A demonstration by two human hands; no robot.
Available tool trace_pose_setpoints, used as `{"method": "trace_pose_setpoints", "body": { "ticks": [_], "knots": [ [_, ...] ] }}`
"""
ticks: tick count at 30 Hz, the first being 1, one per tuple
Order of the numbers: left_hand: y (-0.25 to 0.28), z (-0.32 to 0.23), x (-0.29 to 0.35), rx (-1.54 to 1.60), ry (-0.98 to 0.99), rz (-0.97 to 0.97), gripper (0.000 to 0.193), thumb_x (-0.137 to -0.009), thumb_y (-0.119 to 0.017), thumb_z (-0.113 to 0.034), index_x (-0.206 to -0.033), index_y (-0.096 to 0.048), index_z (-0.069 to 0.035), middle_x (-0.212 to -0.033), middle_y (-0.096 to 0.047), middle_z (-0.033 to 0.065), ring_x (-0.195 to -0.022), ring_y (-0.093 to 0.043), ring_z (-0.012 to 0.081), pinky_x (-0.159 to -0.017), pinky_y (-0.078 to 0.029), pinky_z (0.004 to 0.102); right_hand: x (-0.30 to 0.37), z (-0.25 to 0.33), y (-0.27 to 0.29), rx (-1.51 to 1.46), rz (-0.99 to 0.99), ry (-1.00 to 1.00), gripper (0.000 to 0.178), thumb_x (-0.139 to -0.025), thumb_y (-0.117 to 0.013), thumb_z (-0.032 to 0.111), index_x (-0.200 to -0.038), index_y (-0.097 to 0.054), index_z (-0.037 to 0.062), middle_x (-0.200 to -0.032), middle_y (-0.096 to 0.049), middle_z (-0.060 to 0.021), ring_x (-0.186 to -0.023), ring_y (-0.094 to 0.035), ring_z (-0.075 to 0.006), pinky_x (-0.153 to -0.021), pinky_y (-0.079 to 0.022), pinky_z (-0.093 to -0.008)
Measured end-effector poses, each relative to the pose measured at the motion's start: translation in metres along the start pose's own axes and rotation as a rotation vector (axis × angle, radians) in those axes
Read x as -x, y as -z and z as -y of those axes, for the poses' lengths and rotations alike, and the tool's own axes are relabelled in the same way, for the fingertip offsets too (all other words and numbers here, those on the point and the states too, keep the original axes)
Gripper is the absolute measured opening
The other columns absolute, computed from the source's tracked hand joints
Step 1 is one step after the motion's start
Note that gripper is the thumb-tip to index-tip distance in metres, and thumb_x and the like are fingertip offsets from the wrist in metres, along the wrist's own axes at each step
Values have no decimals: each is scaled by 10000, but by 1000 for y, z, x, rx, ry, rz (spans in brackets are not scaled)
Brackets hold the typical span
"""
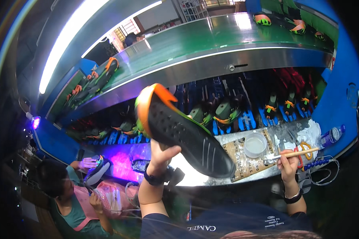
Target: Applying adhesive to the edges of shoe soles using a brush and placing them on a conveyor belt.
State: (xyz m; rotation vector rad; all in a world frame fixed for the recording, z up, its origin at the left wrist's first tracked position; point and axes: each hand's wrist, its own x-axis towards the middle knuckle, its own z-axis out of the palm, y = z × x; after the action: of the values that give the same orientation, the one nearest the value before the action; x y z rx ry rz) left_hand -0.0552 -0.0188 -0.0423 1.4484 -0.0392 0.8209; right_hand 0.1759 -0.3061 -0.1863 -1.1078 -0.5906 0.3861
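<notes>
My left hand (162, 156) is closed on a black shoe sole (187, 139) with an orange raised rim at one end and a dotted inner surface. The sole is held tilted above the bench, and some of my fingers are hidden behind it. In my right hand (289, 164) I pinch a brush (307, 152) by its light wooden handle, its pale bristle end pointing left. Close to those bristles stands a round translucent tub (255, 144) of pale liquid on a piece of brown printed paper (247, 171).
Orange-handled scissors (306, 149), white crumpled paper (310, 130) and a plastic bottle (332, 136) lie at the right. Shoes (223, 109) stand along a blue rack under the green conveyor belt (179, 51). At left, a co-worker in a pink apron (83, 203) holds a shoe (97, 171).
</notes>
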Motion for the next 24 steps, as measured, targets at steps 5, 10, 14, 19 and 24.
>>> {"method": "trace_pose_setpoints", "body": {
  "ticks": [5, 10, 14, 19, 24],
  "knots": [
    [-32, -13, -39, -710, -465, -191, 419, -744, -646, -230, -1096, -520, -42, -1071, -553, 81, -1001, -514, 185, -872, -392, 318, 7, -2, 13, 7, -49, -23, 148, -800, -560, 114, -891, -515, 6, -607, -491, -34, -470, -431, -69, -432, -346, -185],
    [-82, -19, -234, -790, -622, -372, 663, -650, -732, -329, -1111, -450, 55, -1054, -533, 164, -942, -534, 220, -772, -442, 332, 8, 12, 13, -38, -96, 33, 129, -807, -549, 100, -884, -511, 4, -605, -491, -36, -463, -436, -72, -433, -356, -187],
    [-114, 2, -322, -1264, 188, 242, 669, -628, -674, -464, -991, -546, 82, -916, -595, 160, -866, -567, 256, -751, -448, 308, 15, 21, 6, -4, -109, 101, 117, -810, -538, 89, -880, -507, 1, -603, -488, -34, -463, -433, -69, -433, -356, -184],
    [-161, 49, -185, -733, -442, 578, 268, -708, -648, -141, -887, -530, 22, -933, -576, 151, -813, -587, 238, -719, -466, 314, 16, 19, 15, 3, -137, 4, 110, -810, -534, 86, -881, -505, 6, -592, -483, -30, -468, -430, -64, -430, -347, -177],
    [-112, 14, -64, -876, 137, 1079, 466, -736, -644, -185, -1134, -473, -13, -956, -586, 181, -845, -596, 258, -741, -469, 330, 6, 8, 24, -7, -155, 58, 113, -815, -530, 95, -885, -504, 11, -587, -469, -22, -458, -410, -61, -415, -331, -175]
  ]
}}
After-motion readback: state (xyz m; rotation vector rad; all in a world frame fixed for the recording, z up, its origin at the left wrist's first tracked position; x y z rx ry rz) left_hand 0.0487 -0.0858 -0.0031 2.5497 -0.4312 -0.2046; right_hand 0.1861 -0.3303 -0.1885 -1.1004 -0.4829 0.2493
